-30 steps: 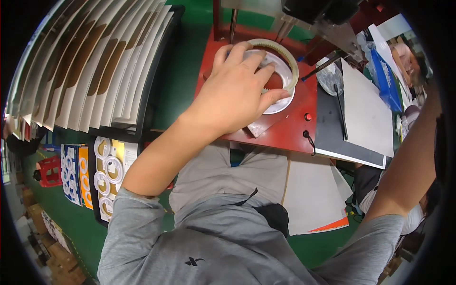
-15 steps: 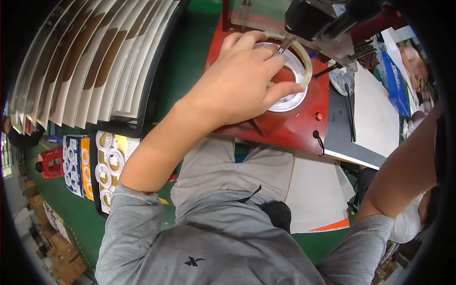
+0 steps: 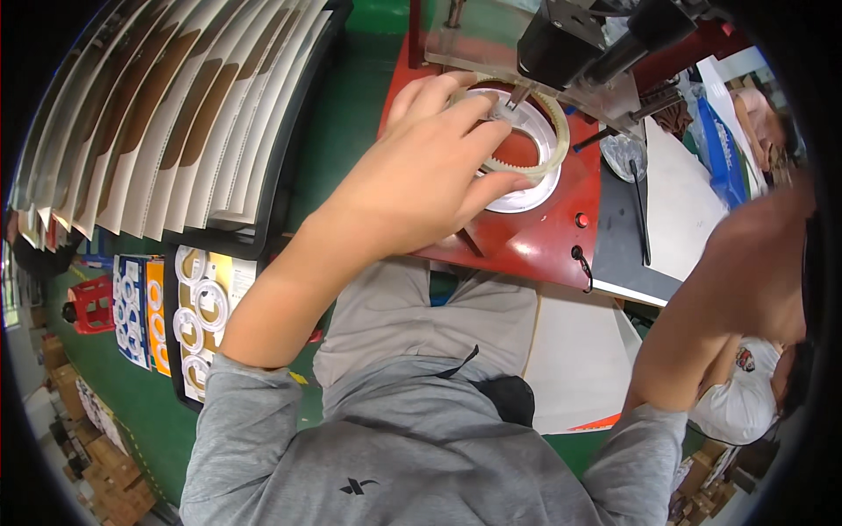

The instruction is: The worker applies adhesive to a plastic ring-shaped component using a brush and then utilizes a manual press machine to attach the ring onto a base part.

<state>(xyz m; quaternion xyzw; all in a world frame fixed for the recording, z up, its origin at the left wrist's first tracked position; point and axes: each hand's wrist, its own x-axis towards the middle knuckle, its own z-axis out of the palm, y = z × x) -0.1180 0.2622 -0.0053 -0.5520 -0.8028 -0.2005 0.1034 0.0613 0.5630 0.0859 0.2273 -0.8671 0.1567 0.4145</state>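
My left hand curves over the left side of a cream toothed ring, its thumb on the ring's near edge. Several fingertips reach inside the ring, near a metal tip of the machine above. Beneath the toothed ring lies a white ring-shaped part, resting on the machine's red base plate. How firmly the fingers grip is partly hidden by the back of the hand. My right forearm rises toward the right rim, where it blurs and runs out of the picture; its hand does not show.
A black motor block and clear plate hang over the rings. A red button sits at the base's near right. Stacked sheets stand in a black rack at left, above trays of white rings. Another person is at right.
My left hand has slid a little left and nearer, its thumb drawing back along the toothed ring. My right arm has swung inward and upward. The whole view has shifted slightly.
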